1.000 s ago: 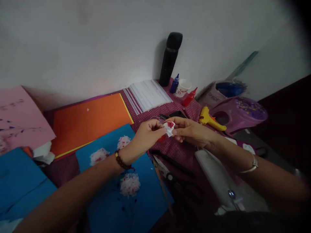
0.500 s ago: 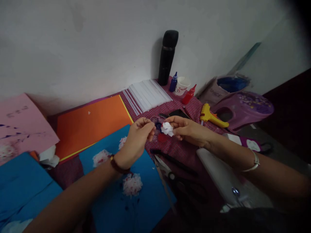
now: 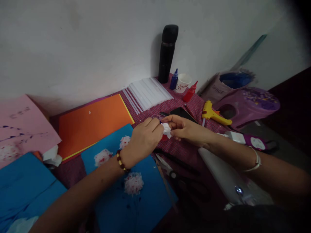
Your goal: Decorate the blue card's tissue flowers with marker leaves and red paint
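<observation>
A small crumpled white paper piece (image 3: 166, 129) is pinched in the fingers of my right hand (image 3: 186, 129). My left hand (image 3: 147, 134) is closed, its fingertips against the paper's left side; whether it grips the paper is hidden. Below the hands shows part of a red paint container (image 3: 165, 138). The blue sheet (image 3: 150, 181) lies under my left forearm and bears several white and red paper puffs, one of them (image 3: 133, 183) near its middle.
Scissors (image 3: 173, 174) lie right of the blue sheet. Behind are an orange sheet (image 3: 94, 123), white strips (image 3: 148, 94), a black bottle (image 3: 167, 55), a blue bottle (image 3: 174, 81), a paper cup (image 3: 183, 83) and a red bottle (image 3: 190, 92). A yellow glue gun (image 3: 215, 116) lies at the right.
My left hand has moved right, from apart to touching the white paper. The paper stays in my right hand. The view has shifted slightly.
</observation>
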`<state>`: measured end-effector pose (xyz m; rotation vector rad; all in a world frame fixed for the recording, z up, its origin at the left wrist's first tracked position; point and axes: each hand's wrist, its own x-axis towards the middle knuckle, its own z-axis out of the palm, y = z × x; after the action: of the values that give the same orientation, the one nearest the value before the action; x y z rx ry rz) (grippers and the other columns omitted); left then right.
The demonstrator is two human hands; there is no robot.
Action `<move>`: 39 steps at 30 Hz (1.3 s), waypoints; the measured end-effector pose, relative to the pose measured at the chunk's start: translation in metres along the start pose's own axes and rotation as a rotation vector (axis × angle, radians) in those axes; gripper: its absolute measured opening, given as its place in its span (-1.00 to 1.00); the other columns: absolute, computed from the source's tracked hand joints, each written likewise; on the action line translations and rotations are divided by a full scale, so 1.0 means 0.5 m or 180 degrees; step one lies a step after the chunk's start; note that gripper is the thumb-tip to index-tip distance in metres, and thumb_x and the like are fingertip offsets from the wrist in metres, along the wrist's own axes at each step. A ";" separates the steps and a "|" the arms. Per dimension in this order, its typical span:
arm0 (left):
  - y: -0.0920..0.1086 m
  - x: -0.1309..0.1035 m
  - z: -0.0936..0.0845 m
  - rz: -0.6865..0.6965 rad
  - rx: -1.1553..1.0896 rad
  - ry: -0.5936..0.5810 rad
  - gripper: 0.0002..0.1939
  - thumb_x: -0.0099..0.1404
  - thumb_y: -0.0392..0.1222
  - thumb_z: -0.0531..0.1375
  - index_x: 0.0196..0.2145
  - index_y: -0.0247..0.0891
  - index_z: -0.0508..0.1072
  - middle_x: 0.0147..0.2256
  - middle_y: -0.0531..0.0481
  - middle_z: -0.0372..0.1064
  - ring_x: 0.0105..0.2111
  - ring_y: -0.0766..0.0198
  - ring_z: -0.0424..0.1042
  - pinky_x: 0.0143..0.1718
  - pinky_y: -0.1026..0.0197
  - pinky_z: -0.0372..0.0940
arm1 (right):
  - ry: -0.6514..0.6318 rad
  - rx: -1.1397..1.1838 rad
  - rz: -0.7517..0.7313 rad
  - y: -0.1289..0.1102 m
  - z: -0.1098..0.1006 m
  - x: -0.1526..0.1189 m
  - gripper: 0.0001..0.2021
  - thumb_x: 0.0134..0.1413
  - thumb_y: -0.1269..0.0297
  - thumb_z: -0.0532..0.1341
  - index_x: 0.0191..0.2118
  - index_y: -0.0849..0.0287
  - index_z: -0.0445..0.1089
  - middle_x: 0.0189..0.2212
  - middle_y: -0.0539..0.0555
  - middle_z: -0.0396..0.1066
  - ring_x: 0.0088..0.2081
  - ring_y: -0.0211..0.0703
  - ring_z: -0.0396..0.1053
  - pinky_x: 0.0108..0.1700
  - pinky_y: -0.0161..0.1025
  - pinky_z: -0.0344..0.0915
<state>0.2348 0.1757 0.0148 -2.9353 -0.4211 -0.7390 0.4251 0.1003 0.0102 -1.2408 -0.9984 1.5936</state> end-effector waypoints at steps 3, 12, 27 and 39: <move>-0.004 -0.006 0.008 -0.0089 -0.0210 0.0109 -0.82 0.38 -0.35 0.08 -0.40 -0.24 0.35 -0.37 -0.06 0.36 -0.31 0.18 0.30 -0.28 0.13 0.27 | -0.0031 -0.0117 -0.0016 0.000 0.000 -0.001 -0.44 -0.16 0.49 0.24 0.05 0.19 0.20 -0.42 -0.11 0.33 -0.54 -0.43 0.13 -0.53 -0.42 0.08; 0.007 0.000 0.000 -0.0319 -0.0621 0.0006 -0.83 0.36 -0.33 0.11 -0.41 -0.25 0.38 -0.38 -0.04 0.40 -0.30 0.20 0.37 -0.27 0.16 0.30 | -0.0227 -0.0245 -0.0188 -0.001 0.003 0.007 -0.44 -0.16 0.50 0.21 0.06 0.17 0.15 -0.40 -0.12 0.35 -0.49 -0.42 0.17 -0.44 -0.41 0.06; 0.018 0.008 -0.019 -0.0255 -0.0166 -0.0147 -0.90 0.36 -0.36 0.11 -0.27 -0.27 0.41 -0.33 -0.10 0.41 -0.29 0.11 0.36 -0.33 0.11 0.27 | -0.0190 -0.0807 -0.0333 -0.006 0.013 0.008 -0.46 -0.12 0.46 0.20 0.06 0.17 0.14 -0.33 -0.03 0.37 -0.38 -0.31 0.26 -0.35 -0.33 0.14; -0.001 0.017 -0.001 -0.2303 -0.2629 -0.0451 -0.88 0.06 -0.38 0.15 -0.57 -0.24 0.30 -0.56 0.11 0.25 -0.54 0.38 0.20 -0.51 0.30 0.07 | 0.0332 -0.2692 -0.0792 -0.018 0.009 -0.002 -0.36 -0.05 0.54 0.13 0.23 0.23 0.11 -0.49 -0.11 0.24 -0.48 -0.32 0.21 -0.39 -0.34 0.11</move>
<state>0.2416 0.1784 0.0193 -3.5895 -1.5883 -0.9380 0.4224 0.1020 0.0198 -1.6314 -1.7701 0.9005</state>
